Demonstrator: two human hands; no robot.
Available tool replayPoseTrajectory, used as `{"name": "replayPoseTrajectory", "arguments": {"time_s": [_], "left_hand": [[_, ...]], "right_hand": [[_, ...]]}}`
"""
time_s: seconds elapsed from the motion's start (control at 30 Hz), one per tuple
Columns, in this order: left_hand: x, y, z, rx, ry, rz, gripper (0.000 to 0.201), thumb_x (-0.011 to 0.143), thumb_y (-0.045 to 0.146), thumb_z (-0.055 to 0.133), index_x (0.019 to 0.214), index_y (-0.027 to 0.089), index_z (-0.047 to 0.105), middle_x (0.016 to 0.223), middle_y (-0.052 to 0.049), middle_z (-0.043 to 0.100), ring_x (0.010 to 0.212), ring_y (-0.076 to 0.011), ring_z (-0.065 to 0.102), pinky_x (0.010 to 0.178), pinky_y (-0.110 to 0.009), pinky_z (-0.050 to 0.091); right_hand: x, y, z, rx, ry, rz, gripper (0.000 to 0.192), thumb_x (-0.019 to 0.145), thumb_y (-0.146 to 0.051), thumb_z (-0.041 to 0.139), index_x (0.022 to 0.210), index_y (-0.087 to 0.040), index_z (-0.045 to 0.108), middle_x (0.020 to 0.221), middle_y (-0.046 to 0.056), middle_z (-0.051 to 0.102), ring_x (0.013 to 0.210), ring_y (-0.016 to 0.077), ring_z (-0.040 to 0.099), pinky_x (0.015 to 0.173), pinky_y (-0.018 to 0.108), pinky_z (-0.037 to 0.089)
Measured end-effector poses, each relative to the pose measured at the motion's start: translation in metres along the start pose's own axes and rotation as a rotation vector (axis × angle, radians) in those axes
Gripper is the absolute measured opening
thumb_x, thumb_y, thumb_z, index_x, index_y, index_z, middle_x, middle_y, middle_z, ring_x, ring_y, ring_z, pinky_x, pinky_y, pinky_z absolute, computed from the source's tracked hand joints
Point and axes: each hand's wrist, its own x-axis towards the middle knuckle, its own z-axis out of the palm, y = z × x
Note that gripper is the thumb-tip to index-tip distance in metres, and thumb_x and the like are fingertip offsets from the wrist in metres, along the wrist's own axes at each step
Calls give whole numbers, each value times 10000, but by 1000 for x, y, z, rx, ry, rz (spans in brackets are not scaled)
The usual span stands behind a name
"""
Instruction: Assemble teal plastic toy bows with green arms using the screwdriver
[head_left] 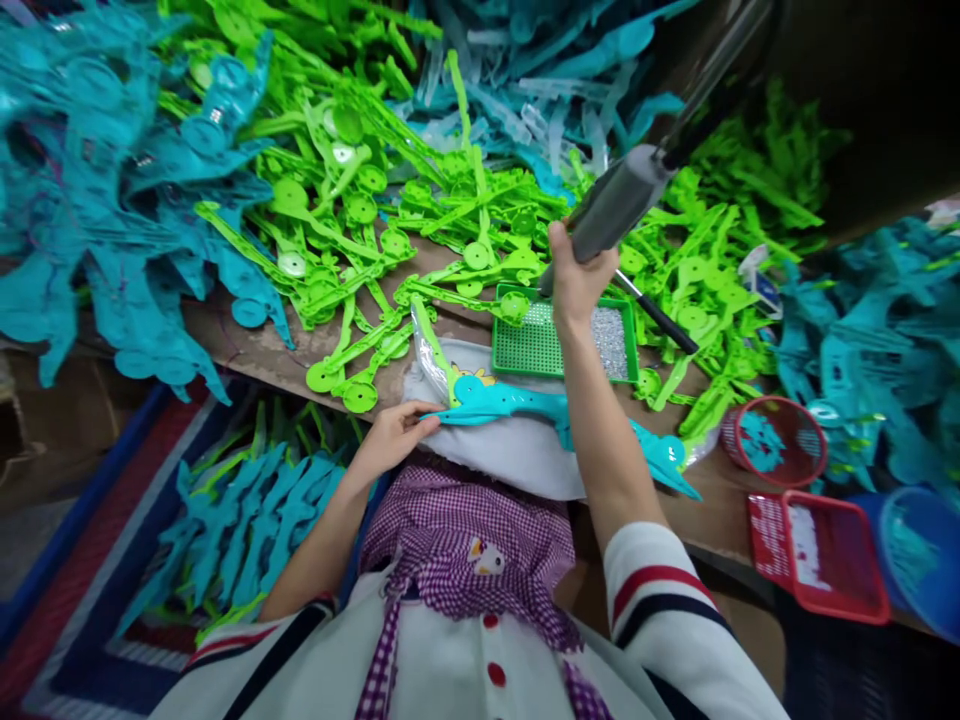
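With my left hand (390, 435) pinning one teal part (517, 405) on the table (255, 350) and my right hand (574, 275) gripping the grey driver (619, 200) above it, I judge assembly midway: green parts (420, 250) remain piled far, teal ones (232, 520) fill the near-left bin.

Person's clothing, seen from above: white jacket (450, 670) with two red buttons (491, 648) down the front at 6 o'clock; cuffs (652, 585) ribbed in navy and red stripes, at 5 and 7 o'clock; purple-and-white gingham apron (465, 540) bearing a small cartoon patch (486, 556). Left hand (394, 435) and right hand (574, 275) bare.
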Motion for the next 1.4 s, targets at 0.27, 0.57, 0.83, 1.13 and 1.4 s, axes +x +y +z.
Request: {"name": "replayPoseTrajectory", "arguments": {"time_s": [0.27, 0.57, 0.83, 1.13, 1.4], "left_hand": [[1, 1, 1, -63, 23, -27, 487, 746, 551, 782, 1022, 152, 739, 904, -81, 784, 787, -201, 752, 777, -324, 631], [4, 1, 7, -129, 89, -79, 523, 706, 630, 788, 895, 147, 720, 829, -64, 767, 741, -189, 747, 743, -291, 625], [1, 6, 10, -69, 119, -104, 466, 743, 593, 763, 907, 159, 718, 779, -38, 747, 636, -162, 715, 622, -248, 598], [0, 2, 10, -12, 121, -95, 417, 789, 561, 720, 937, 171, 730, 704, -11, 709, 583, -149, 682, 556, -223, 549], [1, 7, 9, 14, 110, -90, 373, 790, 515, 718, 948, 177, 747, 579, 19, 651, 490, -136, 604, 497, -230, 494]], "right_hand": [[15, -6, 11, 79, -126, 80, 705, 859, -807, 376, 1212, -239, 598, 991, 76, 678, 903, 215, 688, 755, 408, 582], [-9, 6, 11, -5, -152, 161, 715, 897, -787, 252, 1177, -225, 593, 860, 72, 655, 832, 247, 722, 717, 443, 586], [-10, 26, 20, -31, -127, 107, 783, 915, -764, 117, 1219, -212, 583, 886, 114, 653, 900, 315, 738, 674, 517, 602], [-9, 37, 22, -76, -65, 59, 779, 921, -714, 41, 1202, -223, 576, 830, 91, 620, 749, 267, 719, 630, 481, 583], [-12, 31, 22, -141, -184, 53, 716, 935, -713, 159, 1296, -236, 551, 873, 87, 647, 805, 263, 713, 672, 472, 573]]}}
